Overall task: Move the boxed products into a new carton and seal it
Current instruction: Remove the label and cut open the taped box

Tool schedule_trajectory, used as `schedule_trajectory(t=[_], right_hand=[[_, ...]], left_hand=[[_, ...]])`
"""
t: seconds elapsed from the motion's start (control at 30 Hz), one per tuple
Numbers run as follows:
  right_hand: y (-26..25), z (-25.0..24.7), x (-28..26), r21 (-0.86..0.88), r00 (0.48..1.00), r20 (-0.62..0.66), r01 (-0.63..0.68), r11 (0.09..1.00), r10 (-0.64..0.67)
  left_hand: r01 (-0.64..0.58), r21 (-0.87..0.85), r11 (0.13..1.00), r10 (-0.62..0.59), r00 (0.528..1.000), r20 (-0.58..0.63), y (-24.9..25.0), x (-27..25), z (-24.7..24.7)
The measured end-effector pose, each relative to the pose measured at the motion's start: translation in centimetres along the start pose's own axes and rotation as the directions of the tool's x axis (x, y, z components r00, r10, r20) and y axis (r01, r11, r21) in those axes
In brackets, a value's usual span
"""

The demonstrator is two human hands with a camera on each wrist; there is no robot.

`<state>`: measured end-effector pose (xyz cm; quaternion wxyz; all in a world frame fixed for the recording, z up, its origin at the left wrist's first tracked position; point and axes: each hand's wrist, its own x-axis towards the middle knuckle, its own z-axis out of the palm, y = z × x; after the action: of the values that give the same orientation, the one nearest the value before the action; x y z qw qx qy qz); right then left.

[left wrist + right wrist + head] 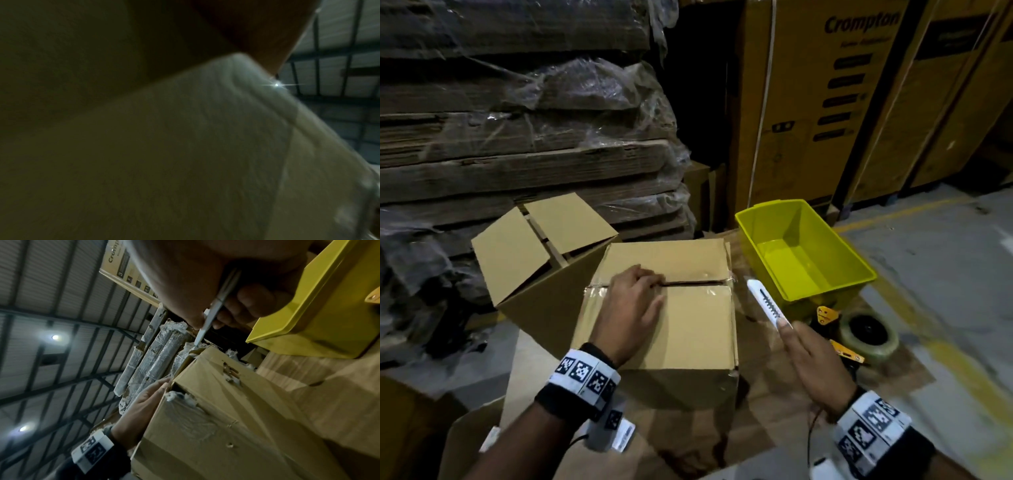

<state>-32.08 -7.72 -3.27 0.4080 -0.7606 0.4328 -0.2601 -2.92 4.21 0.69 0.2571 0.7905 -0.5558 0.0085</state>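
Observation:
A brown sealed carton (688,322) stands in the middle, its clear tape split along the top seam. My left hand (635,308) lies on the near flap with its fingertips tucked into the seam gap. My right hand (796,339) hovers right of the carton and pinches a white box cutter (767,303), tip pointing away. An empty carton (527,263) leans at the left with its flaps open. The right wrist view shows the cutter (211,314) above the carton's torn taped corner (216,394) and my left hand (144,402). The left wrist view is dim, filled by taped cardboard (185,146).
An empty yellow plastic bin (835,270) sits right of the carton. A tape roll on a yellow dispenser (866,334) lies on the floor under my right hand. Shrink-wrapped stacks of flat cardboard (524,137) and tall printed boxes (825,102) stand behind.

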Motion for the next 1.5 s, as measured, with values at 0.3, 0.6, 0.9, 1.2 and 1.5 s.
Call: schedule_trajectory(t=[0.3,0.6,0.9,1.2,1.5], right_hand=[[0.6,-0.9,0.0,-0.054,0.997,0.041,0.074,0.996,-0.072],[0.2,-0.3,3.0,-0.065,0.992,0.031,0.125,0.99,-0.123],[0.1,-1.4,5.5,-0.141,0.99,0.083,0.123,0.982,-0.112],[-0.2,-3.9,6.0,-0.16,0.984,0.084,0.166,0.973,-0.154],[-0.8,-3.0,5.5,-0.213,0.969,0.181,0.208,0.955,-0.17]], left_hand=[[-0.156,0.038,0.987,0.151,0.982,0.118,3.6,0.3,1.8],[-0.126,0.114,0.985,0.114,0.988,0.105,4.2,0.9,2.7],[-0.104,0.05,0.993,0.101,0.993,0.062,4.3,1.1,2.9],[-0.106,0.03,0.994,0.104,0.993,0.059,4.6,1.0,2.7],[-0.116,0.02,0.993,0.116,0.993,0.0,4.8,1.1,2.3]])
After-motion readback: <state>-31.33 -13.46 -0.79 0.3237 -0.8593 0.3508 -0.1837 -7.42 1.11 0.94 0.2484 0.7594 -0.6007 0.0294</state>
